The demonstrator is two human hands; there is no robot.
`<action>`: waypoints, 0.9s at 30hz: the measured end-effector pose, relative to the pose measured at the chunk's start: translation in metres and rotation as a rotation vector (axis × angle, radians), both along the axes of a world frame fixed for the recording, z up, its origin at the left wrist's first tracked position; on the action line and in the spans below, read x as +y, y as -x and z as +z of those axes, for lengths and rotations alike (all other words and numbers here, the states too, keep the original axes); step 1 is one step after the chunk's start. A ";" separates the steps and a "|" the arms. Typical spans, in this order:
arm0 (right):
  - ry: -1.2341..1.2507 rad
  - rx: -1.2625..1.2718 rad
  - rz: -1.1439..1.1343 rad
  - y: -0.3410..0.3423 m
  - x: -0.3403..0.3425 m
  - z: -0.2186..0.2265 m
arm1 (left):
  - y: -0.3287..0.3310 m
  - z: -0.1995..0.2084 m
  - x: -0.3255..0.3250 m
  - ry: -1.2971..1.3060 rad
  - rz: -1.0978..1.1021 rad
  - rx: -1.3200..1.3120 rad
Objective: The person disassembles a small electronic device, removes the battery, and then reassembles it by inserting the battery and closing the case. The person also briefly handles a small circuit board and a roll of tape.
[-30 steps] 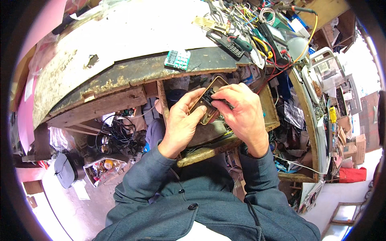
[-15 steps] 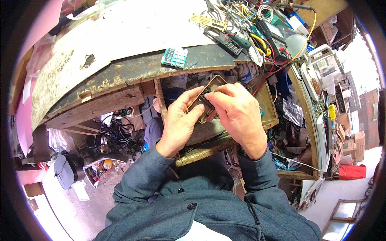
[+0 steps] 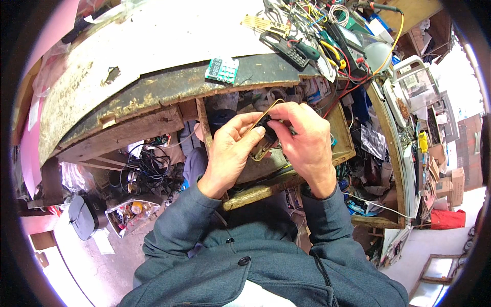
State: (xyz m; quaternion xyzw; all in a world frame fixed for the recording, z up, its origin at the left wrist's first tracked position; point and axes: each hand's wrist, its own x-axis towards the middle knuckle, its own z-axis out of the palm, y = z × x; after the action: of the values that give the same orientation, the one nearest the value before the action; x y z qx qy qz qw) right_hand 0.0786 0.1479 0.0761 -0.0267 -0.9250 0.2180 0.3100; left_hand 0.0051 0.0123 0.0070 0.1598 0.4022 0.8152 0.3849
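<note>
Over the open drawer (image 3: 337, 138) under the front edge of the worktop (image 3: 153, 46), both hands meet on a phone (image 3: 263, 134) with a gold rim. The left hand (image 3: 230, 153) cradles it from below, fingers curled along its left side and the thumb laid across its dark face. The right hand (image 3: 304, 140) closes on it from the right, with thumb and forefinger pinched on a small dark part at the phone's middle; what that part is cannot be made out. The hands cover most of the phone, so only its upper corner and lower edge show.

The drawer is a shallow wooden tray pulled toward the person. It holds loose clutter, mostly hidden beneath the hands; a few rings and small scraps show along its back wall.

On the worktop, a small green keypad board (image 3: 222, 69) lies right at the front edge, above the left hand. At the right end sits a tangle of wires (image 3: 348, 56) with a dark remote control (image 3: 284, 46) and a screwdriver (image 3: 307, 50) among them. The left and middle of the worktop are a wide pale stretch. Below the left end, cables (image 3: 148, 169) hang in the shadow.
</note>
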 end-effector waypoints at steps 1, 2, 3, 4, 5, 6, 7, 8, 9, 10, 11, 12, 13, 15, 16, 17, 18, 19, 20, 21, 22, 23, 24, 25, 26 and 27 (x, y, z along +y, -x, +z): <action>-0.037 -0.008 0.010 0.000 0.001 0.000 | -0.001 0.000 0.000 0.006 0.002 0.001; -0.073 -0.016 0.019 -0.001 0.004 0.000 | -0.001 0.000 0.000 0.001 0.005 0.004; -0.109 -0.024 0.029 -0.002 0.005 0.000 | 0.000 -0.001 0.000 -0.002 0.008 0.008; -0.107 -0.028 0.029 -0.002 0.005 -0.001 | 0.000 -0.002 0.000 -0.006 0.011 0.011; -0.106 -0.032 0.030 -0.001 0.005 -0.001 | 0.000 -0.002 0.000 -0.007 0.011 0.007; -0.105 -0.037 0.030 -0.001 0.005 -0.002 | 0.000 -0.002 0.000 -0.007 0.010 0.003; -0.110 -0.026 0.058 0.000 0.006 -0.002 | 0.001 -0.002 0.001 -0.008 0.010 -0.002; -0.115 -0.014 0.086 0.000 0.007 -0.001 | 0.001 -0.002 0.000 -0.009 0.011 -0.016; -0.121 -0.003 0.114 0.000 0.007 0.000 | 0.001 0.000 0.000 -0.010 0.012 -0.030; -0.104 -0.004 0.118 0.000 0.008 0.001 | 0.001 0.001 0.000 -0.011 0.014 -0.044; -0.086 -0.005 0.122 0.000 0.008 0.002 | 0.001 -0.001 0.000 -0.011 0.011 -0.038; -0.069 -0.006 0.127 0.000 0.008 0.003 | 0.002 -0.003 0.000 -0.011 0.009 -0.032; -0.039 -0.005 0.119 0.000 0.007 0.003 | 0.002 -0.004 0.000 -0.012 0.007 -0.025; 0.023 -0.007 0.101 -0.003 0.005 0.002 | 0.002 -0.002 -0.001 -0.010 0.012 -0.038; 0.028 0.003 0.106 -0.003 0.006 0.001 | 0.002 -0.001 -0.001 -0.007 0.013 -0.045; 0.034 0.012 0.110 -0.002 0.010 -0.001 | 0.002 -0.002 -0.001 -0.010 0.010 -0.038; 0.039 0.023 0.114 -0.002 0.012 -0.001 | 0.002 -0.002 0.000 -0.014 0.007 -0.029; 0.070 0.019 0.095 -0.002 0.010 0.001 | 0.003 -0.003 0.000 -0.017 0.003 -0.020; 0.082 0.043 0.085 -0.003 0.011 0.002 | 0.002 -0.003 0.000 -0.023 0.001 -0.024; 0.093 0.066 0.076 -0.003 0.013 0.003 | 0.002 -0.002 0.001 -0.031 0.000 -0.027; 0.103 0.090 0.068 -0.004 0.015 0.004 | 0.002 -0.002 0.001 -0.039 0.000 -0.030; 0.144 0.112 0.041 -0.005 0.014 0.006 | 0.002 -0.002 0.001 -0.035 -0.006 -0.025; 0.144 0.088 0.026 -0.006 0.015 0.007 | 0.002 -0.002 0.001 -0.031 -0.010 -0.021; 0.144 0.065 0.011 -0.007 0.016 0.008 | 0.002 -0.002 0.001 -0.027 -0.015 -0.016; 0.143 0.041 -0.004 -0.008 0.017 0.009 | 0.002 -0.003 0.001 -0.018 -0.010 -0.014; 0.140 0.018 -0.007 -0.009 0.020 0.005 | 0.002 -0.003 0.001 -0.011 -0.007 -0.010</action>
State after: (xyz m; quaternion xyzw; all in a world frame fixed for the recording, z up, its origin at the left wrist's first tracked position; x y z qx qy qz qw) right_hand 0.0880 0.1680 0.0814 -0.0495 -0.9046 0.2816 0.3162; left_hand 0.0032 0.0129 0.0043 0.1592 0.3953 0.8169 0.3887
